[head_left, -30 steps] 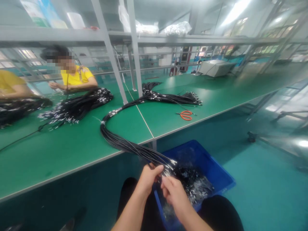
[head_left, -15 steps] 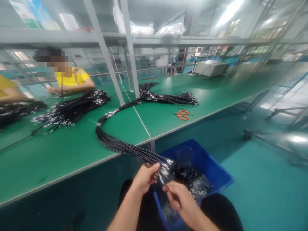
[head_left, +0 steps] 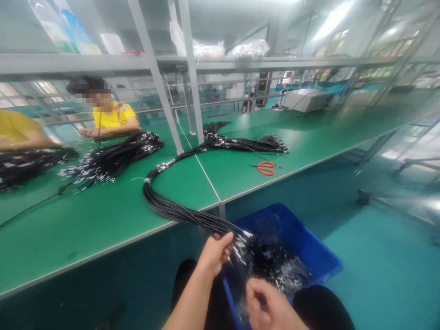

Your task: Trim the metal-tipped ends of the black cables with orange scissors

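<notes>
A long bundle of black cables curves over the table's front edge and ends in whitish metallic tips. My left hand is closed round the bundle just behind those tips. Lower and to the right, my right hand is apart from the tips, its fingers curled together; what they hold, if anything, cannot be made out. Beneath both hands stands a blue bin with dark and clear scraps inside.
Orange-handled scissors lie on the green table near its front edge. More black cable bundles lie at the left. Two people in yellow sit across the table. Grey posts hold up a shelf. A whitish box stands farther back.
My right hand has drawn back from the cable tips, down and towards me. My left hand still grips the bundle. The whole view has shifted slightly.
</notes>
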Tool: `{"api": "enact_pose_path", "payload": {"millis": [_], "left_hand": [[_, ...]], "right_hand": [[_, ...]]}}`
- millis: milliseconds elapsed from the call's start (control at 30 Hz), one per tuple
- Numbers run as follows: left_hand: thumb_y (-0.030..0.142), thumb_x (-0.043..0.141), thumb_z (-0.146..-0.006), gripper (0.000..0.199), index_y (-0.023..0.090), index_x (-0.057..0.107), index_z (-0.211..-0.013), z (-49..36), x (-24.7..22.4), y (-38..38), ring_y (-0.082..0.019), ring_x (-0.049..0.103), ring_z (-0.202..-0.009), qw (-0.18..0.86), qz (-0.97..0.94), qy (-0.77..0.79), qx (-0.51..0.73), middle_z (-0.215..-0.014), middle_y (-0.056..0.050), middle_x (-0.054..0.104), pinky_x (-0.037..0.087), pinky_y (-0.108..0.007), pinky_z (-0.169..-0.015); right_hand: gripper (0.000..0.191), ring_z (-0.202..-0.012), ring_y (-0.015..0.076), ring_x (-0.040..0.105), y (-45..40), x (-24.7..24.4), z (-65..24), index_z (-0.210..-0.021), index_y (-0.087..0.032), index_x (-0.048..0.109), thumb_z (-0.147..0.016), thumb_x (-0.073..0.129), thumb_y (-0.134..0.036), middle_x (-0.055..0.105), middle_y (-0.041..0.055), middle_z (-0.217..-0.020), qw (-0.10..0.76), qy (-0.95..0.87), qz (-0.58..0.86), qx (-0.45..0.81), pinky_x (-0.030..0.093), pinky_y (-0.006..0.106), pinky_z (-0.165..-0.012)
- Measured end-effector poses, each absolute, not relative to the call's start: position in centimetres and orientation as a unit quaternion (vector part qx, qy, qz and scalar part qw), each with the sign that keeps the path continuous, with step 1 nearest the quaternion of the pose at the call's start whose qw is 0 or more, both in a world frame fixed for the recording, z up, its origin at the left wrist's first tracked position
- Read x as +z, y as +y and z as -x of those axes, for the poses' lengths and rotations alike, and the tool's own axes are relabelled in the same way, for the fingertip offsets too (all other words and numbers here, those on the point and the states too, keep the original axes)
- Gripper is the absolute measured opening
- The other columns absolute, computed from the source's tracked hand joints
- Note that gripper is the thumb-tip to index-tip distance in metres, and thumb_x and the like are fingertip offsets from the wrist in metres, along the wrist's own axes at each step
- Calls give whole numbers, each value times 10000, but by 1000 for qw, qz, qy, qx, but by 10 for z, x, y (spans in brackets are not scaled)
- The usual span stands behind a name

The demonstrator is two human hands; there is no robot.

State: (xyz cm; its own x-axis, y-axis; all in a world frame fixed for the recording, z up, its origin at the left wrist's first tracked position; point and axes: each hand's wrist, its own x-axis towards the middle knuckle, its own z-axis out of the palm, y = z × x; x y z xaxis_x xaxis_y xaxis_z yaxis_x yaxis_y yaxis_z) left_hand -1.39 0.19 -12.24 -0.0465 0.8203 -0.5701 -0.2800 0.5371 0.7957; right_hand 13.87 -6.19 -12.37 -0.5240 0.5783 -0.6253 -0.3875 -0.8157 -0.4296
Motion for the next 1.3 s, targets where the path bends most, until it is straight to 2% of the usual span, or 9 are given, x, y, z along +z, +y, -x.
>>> {"api": "enact_pose_path", "payload": {"millis": [167,500,733,800,867,1000,1067,1133,1300], "left_hand": [[282,565,-913,202,134,597,-1046,13,-122,-2,-132,627,-705,645,-243,581,433,-935,-36,641,544,-282,-597],[316,548,-921,222,134,597,-1039,9,-122,2,-132,624,-693,608,-297,620,397,-915,-33,644,541,-290,-605],[404,557,-863,293,146,624,-744,32,-114,-25,-169,631,-558,489,-430,691,314,-655,-21,642,492,-277,-494],[315,628,-791,171,171,624,-697,51,-107,-38,-212,643,-619,386,-471,737,294,-650,-25,649,513,-340,-596],[226,608,-780,81,193,652,-839,74,-94,-46,-278,640,-863,270,-508,765,289,-841,-64,688,490,-435,-797],[123,534,-797,446,183,546,-1238,107,-64,-36,-299,313,-1341,106,-595,746,279,-1364,-124,500,206,-488,-1108],[59,572,-731,583,190,512,-1295,113,-56,-19,-287,207,-1398,71,-640,720,258,-1452,-111,416,97,-469,-1145],[-6,552,-688,574,173,568,-1233,111,-56,0,-295,240,-1389,51,-670,702,235,-1426,-127,452,84,-464,-1145],[-40,453,-689,346,146,666,-889,111,-50,28,-302,544,-1078,27,-699,687,196,-989,-146,683,273,-467,-1029]], "right_hand": [[320,-322,11,264,-54,-127,-110,-634,-151,619,-617,751,-441,437,-79,-414,304,-123,407,853,129,150,-362],[310,-297,31,260,-57,-137,-126,-512,-187,476,-720,583,-392,379,-73,-397,264,-154,471,827,152,174,-357],[302,-347,48,318,-4,-147,-171,-709,-159,563,-937,442,-317,452,-71,-533,290,-314,606,671,237,179,-363],[225,-497,97,503,22,-148,-178,-877,-153,598,-939,509,-350,575,-25,-715,290,-369,645,604,425,232,-466],[207,-802,187,618,44,-150,-182,-1046,-160,595,-921,559,-322,625,50,-1009,287,-415,683,528,524,363,-699],[327,-1201,307,471,60,-155,-183,-1216,-193,545,-904,589,-278,474,100,-1362,278,-495,715,409,392,548,-976],[300,-1203,302,476,55,-158,-181,-1192,-190,565,-904,591,-272,497,97,-1345,271,-523,710,387,391,544,-983],[245,-1147,280,529,45,-162,-179,-1135,-180,596,-906,591,-266,561,90,-1269,265,-538,701,386,425,514,-956],[87,-928,228,647,23,-174,-189,-907,-161,658,-849,603,-194,694,65,-997,284,-527,686,413,466,425,-905]]}}
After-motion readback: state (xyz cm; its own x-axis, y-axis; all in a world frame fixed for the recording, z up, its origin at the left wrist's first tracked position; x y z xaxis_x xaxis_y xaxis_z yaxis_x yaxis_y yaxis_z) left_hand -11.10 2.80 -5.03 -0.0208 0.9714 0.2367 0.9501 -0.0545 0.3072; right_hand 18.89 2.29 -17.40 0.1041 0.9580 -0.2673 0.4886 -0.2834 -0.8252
